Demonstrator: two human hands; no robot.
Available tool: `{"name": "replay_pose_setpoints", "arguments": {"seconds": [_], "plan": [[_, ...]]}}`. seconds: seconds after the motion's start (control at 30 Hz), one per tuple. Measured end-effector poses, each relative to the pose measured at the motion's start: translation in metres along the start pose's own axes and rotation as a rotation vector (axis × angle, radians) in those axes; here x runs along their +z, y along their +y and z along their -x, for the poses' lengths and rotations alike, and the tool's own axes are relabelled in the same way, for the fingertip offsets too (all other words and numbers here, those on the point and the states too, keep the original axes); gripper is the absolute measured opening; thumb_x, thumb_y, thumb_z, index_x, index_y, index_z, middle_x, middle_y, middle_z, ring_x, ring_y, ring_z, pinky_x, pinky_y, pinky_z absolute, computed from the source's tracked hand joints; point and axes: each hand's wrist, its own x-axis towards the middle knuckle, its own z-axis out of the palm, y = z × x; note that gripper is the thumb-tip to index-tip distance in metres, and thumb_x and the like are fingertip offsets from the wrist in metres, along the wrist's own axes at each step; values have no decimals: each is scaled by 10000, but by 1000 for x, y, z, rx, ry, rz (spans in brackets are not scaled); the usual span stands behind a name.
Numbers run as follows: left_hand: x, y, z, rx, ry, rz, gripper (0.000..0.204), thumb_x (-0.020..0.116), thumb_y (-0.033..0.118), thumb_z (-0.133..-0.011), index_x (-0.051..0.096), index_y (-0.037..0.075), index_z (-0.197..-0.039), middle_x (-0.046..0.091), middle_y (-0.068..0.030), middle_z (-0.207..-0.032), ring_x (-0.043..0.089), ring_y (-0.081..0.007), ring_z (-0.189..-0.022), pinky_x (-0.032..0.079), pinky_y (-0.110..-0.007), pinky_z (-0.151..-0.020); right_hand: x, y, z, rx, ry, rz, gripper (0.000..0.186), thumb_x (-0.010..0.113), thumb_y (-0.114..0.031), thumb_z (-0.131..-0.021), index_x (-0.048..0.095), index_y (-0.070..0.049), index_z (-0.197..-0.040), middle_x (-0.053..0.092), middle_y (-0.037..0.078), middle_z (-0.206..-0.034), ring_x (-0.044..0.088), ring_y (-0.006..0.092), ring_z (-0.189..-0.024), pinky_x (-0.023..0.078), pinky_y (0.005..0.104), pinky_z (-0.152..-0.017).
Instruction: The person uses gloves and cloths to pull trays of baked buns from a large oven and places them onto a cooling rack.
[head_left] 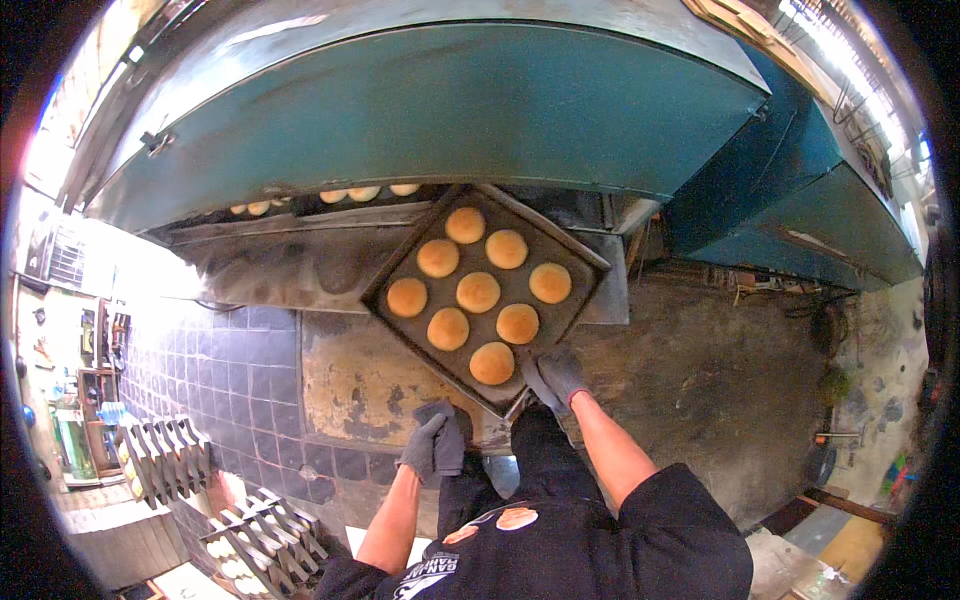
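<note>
My right hand (pixel 556 378) has its gloved fingers (pixel 540 385) clamped on the tray's (pixel 400 268) near corner, buns (pixel 478 292) lying beyond them, while my left hand (pixel 432 445) hangs curled, holding nothing.

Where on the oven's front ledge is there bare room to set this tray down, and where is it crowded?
The metal ledge is bare left of the tray, below the oven opening. Behind it, buns fill the oven mouth. The tray, gripped by the right hand, holds eight buns with bare metal only along its edges. The left hand hangs free over open floor.
</note>
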Motion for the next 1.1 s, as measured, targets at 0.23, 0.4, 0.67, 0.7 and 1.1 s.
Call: {"name": "replay_pose_setpoints", "arguments": {"seconds": [0.23,0.4,0.67,0.7,1.1], "plan": [[174,0,-82,-15,-18,34,286,657,260,-1010,687,50,-1202,748,-113,-1111,733,-227,-925,607,-353,-820,-106,68,-115,14,21,111,441,647,-372,-945,650,-24,-1217,710,248,-1081,676,432,-985,539,486,-830],[220,-14,-156,-50,-83,-15,332,627,259,-1034,661,47,-1287,719,-111,-1221,684,-215,-1067,555,-344,-927,-163,99,-119,417,-41,-1196,377,620,-339,-1012,655,-56,-1259,722,157,-1117,700,293,-957,553,396,-793],[344,35,-292,58,-611,153,213,573,333,-1056,609,126,-1020,650,-54,-937,624,-236,-849,541,-386,-740,-177,205,10,91,-84,-440,428,548,-382,-1074,574,-40,-1329,701,136,-1246,735,273,-1004,646,440,-747],[359,52,-307,17,-768,175,223,572,343,-1054,588,138,-969,629,-47,-893,611,-233,-800,535,-391,-693,-168,213,19,27,-70,-462,440,550,-383,-1074,560,-40,-1349,699,140,-1245,735,277,-1000,648,443,-753],[280,209,-177,414,-597,236,211,582,290,-1051,633,144,-1195,680,-27,-1022,659,-223,-875,569,-386,-756,-61,58,9,180,-283,-225,462,660,-442,-998,720,-39,-1216,758,127,-1115,712,160,-981,564,349,-785]]}}
